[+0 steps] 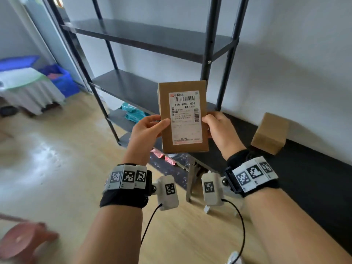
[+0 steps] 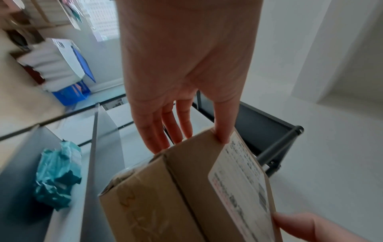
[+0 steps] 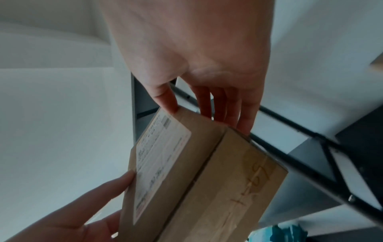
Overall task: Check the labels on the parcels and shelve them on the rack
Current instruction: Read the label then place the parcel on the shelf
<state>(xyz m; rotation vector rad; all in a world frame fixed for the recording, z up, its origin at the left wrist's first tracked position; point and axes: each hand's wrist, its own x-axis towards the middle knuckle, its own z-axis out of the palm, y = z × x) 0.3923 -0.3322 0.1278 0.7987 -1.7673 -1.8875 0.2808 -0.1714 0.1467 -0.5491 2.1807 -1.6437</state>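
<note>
Brown parcel (image 1: 182, 117) upright in mid-air before the dark rack (image 1: 144, 44), label (image 1: 185, 118) facing the camera, left hand (image 1: 147, 128) pinching its left edge, right hand (image 1: 222, 128) pinching its right edge, middle shelf (image 1: 129, 86) bare behind, teal bags (image 1: 133, 112) on the lower shelf.

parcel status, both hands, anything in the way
Left hand and right hand both grip parcel. Label faces camera. Rack ahead, path open.

brown parcel (image 1: 182, 117), white label (image 1: 185, 119), dark grey rack (image 1: 144, 37)
</note>
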